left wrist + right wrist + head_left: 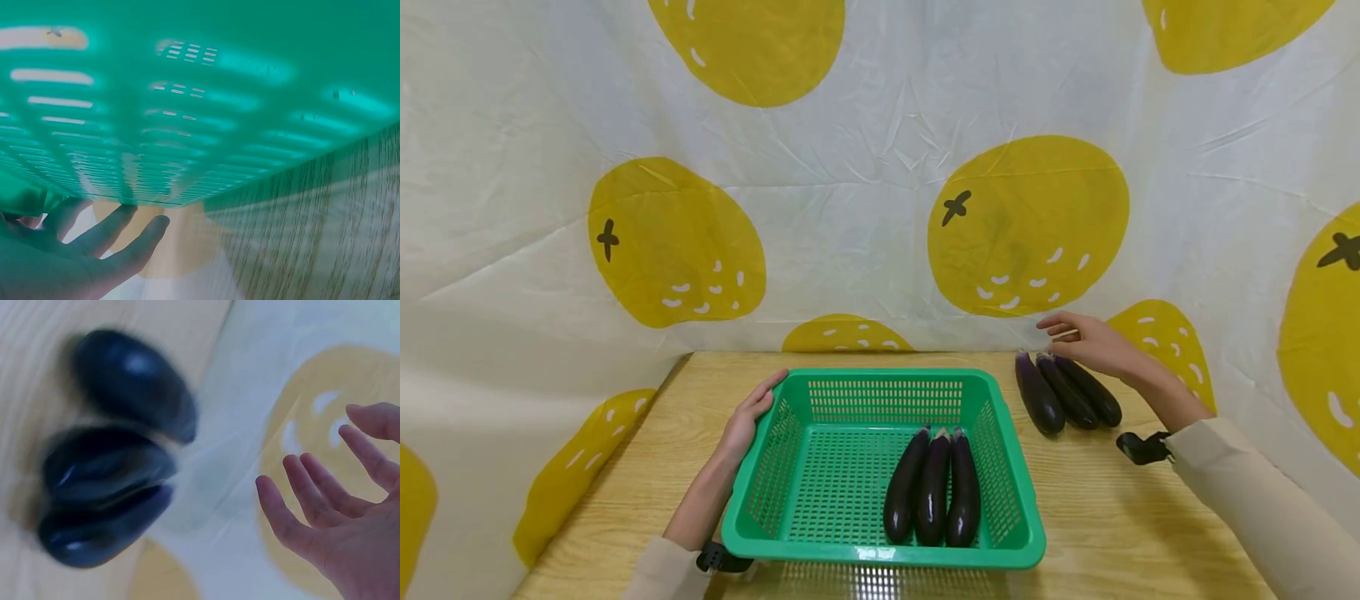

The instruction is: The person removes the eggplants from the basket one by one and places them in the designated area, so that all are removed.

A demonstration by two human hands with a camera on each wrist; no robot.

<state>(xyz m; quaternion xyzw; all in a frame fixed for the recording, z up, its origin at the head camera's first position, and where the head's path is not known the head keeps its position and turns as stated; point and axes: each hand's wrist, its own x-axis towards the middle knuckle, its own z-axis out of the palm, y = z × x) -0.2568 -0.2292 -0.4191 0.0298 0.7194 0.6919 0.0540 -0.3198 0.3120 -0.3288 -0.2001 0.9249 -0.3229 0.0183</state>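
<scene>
My left hand (751,418) rests along the left rim of a green plastic basket (880,552), near its far corner. In the left wrist view its fingers (134,250) extend against the outside of the slotted wall. Inside the basket, on the right half, three glossy dark eggplants (932,492) lie side by side, stems away from me. My right hand (1092,343) is raised above the stem ends of another three eggplants (1067,396) on the table. Its fingers are spread and loosely bent, holding nothing; a gap separates them from the eggplants in the right wrist view.
The light wooden table (647,467) ends at a white cloth (850,250) printed with large yellow fruit, which hangs behind and along the sides. The three loose eggplants lie right of the basket, near the table's back edge.
</scene>
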